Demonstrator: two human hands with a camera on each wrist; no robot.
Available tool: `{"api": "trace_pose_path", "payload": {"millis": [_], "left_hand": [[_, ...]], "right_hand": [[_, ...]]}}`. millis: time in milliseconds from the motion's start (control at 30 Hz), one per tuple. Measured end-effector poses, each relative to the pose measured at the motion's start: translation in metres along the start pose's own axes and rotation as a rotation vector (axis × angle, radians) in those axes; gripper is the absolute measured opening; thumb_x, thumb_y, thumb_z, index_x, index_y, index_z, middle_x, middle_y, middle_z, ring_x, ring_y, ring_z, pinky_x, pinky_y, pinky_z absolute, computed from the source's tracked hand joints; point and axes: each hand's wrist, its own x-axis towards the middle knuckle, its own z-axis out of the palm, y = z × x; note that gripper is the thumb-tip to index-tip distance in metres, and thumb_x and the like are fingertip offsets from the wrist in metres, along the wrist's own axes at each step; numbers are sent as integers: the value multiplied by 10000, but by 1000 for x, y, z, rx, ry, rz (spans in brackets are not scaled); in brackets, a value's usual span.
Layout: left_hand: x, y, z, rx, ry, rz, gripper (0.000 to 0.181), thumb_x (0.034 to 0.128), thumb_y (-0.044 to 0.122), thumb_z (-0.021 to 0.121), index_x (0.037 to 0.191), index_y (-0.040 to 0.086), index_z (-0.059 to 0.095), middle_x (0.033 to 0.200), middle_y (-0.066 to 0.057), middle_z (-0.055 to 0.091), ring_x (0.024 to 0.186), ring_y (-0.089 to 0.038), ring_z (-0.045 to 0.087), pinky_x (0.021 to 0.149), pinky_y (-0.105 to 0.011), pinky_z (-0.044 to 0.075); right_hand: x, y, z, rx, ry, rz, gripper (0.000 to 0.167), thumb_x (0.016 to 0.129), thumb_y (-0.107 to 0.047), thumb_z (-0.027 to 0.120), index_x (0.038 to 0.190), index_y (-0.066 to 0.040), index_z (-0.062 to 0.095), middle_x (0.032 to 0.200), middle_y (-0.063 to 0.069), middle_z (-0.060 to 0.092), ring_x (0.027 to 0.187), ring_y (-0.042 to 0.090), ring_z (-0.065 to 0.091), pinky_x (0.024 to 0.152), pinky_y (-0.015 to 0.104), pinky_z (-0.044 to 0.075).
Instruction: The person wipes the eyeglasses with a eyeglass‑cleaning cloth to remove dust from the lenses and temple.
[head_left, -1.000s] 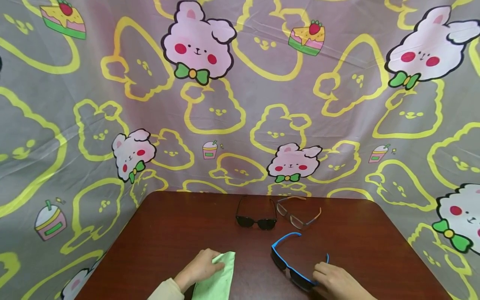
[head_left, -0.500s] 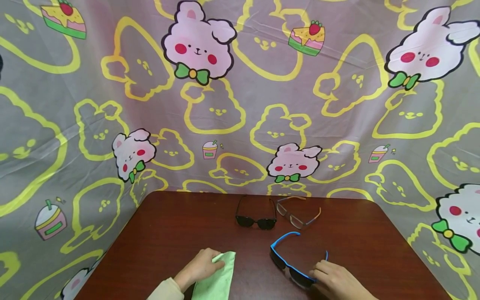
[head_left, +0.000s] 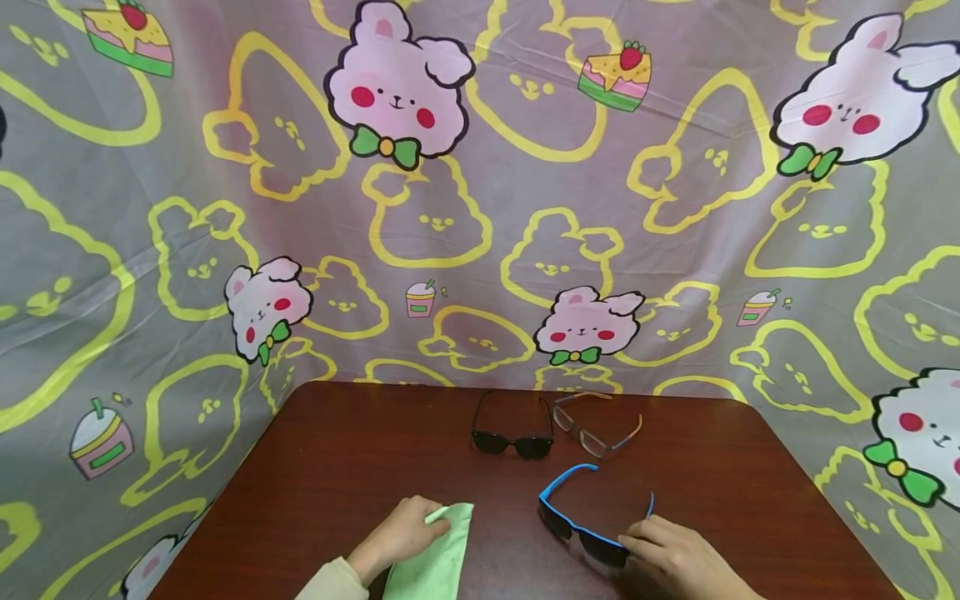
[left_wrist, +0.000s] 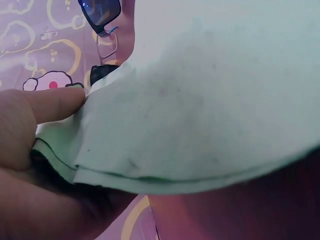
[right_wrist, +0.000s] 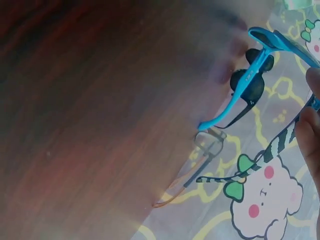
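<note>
The left hand (head_left: pixel 401 535) pinches a light green cloth (head_left: pixel 431 567) at the front of the table, its thumb on top; in the left wrist view the cloth (left_wrist: pixel 200 100) fills much of the picture beside the thumb and fingers. To the right, the right hand (head_left: pixel 678 560) pinches the blue-framed sunglasses (head_left: pixel 573 527) at their right corner, arms spread toward the back. In the right wrist view the fingers (right_wrist: pixel 307 132) grip that frame near a striped arm, and the other blue arm (right_wrist: pixel 240 92) points away.
Black sunglasses (head_left: pixel 512 444) lie behind the blue pair on the brown table (head_left: pixel 337 450). Beside them on the right are clear glasses (head_left: pixel 592 442) with orange arm tips. A patterned curtain (head_left: pixel 465 192) surrounds the table at the back and both sides.
The right hand and the blue sunglasses have shifted slightly to the left and back. The left hand and the cloth have hardly moved.
</note>
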Motion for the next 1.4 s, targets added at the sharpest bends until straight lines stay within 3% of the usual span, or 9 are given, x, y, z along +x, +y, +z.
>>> {"api": "trace_pose_path", "payload": {"millis": [133, 367, 533, 767, 933, 1200, 1400], "left_hand": [[0, 4, -2, -24, -4, 0, 326, 894, 170, 606, 608, 170, 449, 533, 116, 340, 434, -14, 288, 438, -202, 300], [0, 7, -5, -29, 13, 57, 211, 906, 159, 597, 702, 107, 606, 646, 101, 487, 509, -18, 342, 491, -214, 346], [0, 12, -6, -69, 14, 64, 207, 920, 164, 586, 722, 105, 602, 651, 102, 482, 553, -14, 379, 523, -219, 365], [2, 16, -8, -179, 15, 36, 311, 936, 185, 567, 661, 80, 467, 613, 69, 409, 488, -23, 320, 502, -210, 347], [6, 17, -10, -215, 61, 21, 300, 935, 193, 570, 673, 67, 496, 617, 60, 442, 494, -24, 362, 503, -215, 375], [10, 28, -15, -260, 173, -60, 410, 904, 203, 610, 622, 77, 341, 519, 74, 252, 442, -33, 207, 443, -203, 243], [14, 39, -20, -307, 225, -56, 403, 905, 220, 616, 621, 80, 367, 527, 61, 262, 461, -46, 237, 458, -207, 269]], "right_hand": [[1, 1, -4, -8, 14, 19, 349, 1023, -220, 400, 981, -83, 718, 950, -36, 607, 803, 79, 544, 659, 144, 436], [5, 5, -11, -16, 88, 15, 356, 1023, -195, 400, 976, -44, 718, 942, -7, 626, 809, 102, 561, 680, 149, 444], [11, 6, -15, -4, 154, 18, 325, 996, -238, 481, 953, -23, 723, 917, 21, 628, 783, 97, 574, 707, 151, 454], [17, 9, -19, 52, 203, 94, 301, 972, -243, 528, 961, -17, 726, 925, 32, 624, 780, 103, 596, 722, 116, 458], [18, 14, -20, 65, 233, 132, 300, 965, -245, 540, 943, -12, 727, 912, 30, 628, 777, 100, 595, 710, 117, 456], [21, 19, -22, 106, 274, 221, 281, 934, -272, 581, 930, -34, 731, 880, 3, 645, 765, 82, 575, 670, 128, 444], [38, 12, -32, 163, 288, 289, 263, 905, -253, 612, 908, -16, 726, 858, 28, 650, 737, 92, 580, 640, 126, 443]]}}
